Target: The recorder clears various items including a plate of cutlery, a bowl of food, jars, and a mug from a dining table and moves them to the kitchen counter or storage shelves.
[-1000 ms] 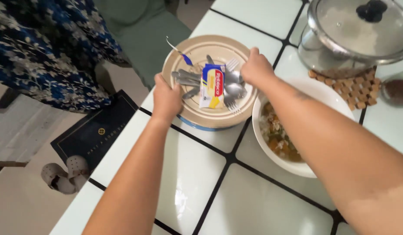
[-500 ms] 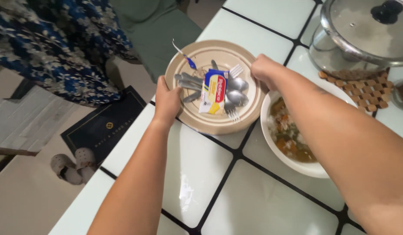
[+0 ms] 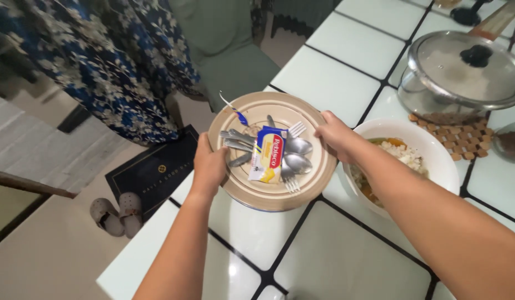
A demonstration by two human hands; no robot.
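I have the round beige tin lid (image 3: 257, 189) gripped from both sides, near the edge of the white tiled tabletop (image 3: 324, 83) with dark grout lines. My left hand (image 3: 208, 165) clamps the rim at about nine o'clock, fingers curled under and thumb on top. My right hand (image 3: 336, 133) closes on the rim at about three o'clock. Both hands are shut on it, though I cannot tell how far my fingers reach underneath.

Loose on the lid lie a heap of steel spoons and forks (image 3: 285, 158), a small yellow, red and blue snack packet (image 3: 267, 161) across them, and a white-and-blue plastic strip (image 3: 235, 111) at eleven o'clock. Nothing pins them down. If I tilt the lid, I judge the cutlery will slide to the low side and spill; toward nine o'clock that means over the tabletop's edge onto the floor, where a dark doormat (image 3: 152, 172) and a pair of grey slippers (image 3: 117, 214) lie.

The white ceramic bowl of rice and stew (image 3: 429, 150) sits just beside my right wrist, at four o'clock from the lid. A careless swing of my forearm could knock it or dip into the food. Farther off, at two o'clock, the steel pot with a glass lid (image 3: 463, 72) on a wooden trivet (image 3: 463, 136) stands clear enough.
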